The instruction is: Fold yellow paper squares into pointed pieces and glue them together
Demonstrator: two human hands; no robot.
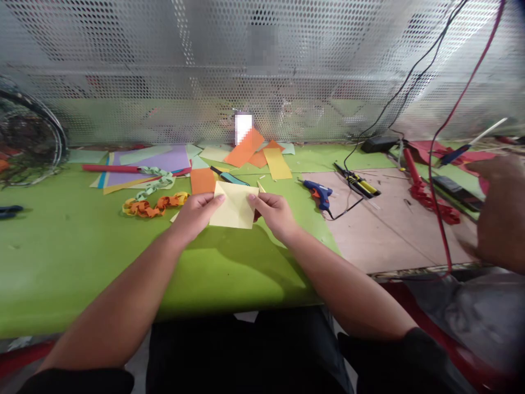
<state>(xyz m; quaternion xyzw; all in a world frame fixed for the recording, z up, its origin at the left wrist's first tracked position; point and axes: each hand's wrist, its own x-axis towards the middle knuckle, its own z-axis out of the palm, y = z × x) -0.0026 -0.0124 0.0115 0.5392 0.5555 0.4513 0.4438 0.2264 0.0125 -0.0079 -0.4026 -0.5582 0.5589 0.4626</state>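
A pale yellow paper sheet (234, 206) is held just above the green table (74, 246) between both my hands. My left hand (196, 214) pinches its left edge, thumb on top. My right hand (274, 212) pinches the right edge the same way. The sheet shows a diagonal fold crease.
An orange-and-yellow paper chain (153, 206) and a pale green chain (156, 183) lie left of the sheet. Coloured paper sheets (246, 149), scissors (227, 176), a blue glue gun (319, 192), cutters (356, 183) and cables lie behind. Another person's arm (502, 213) is at the right.
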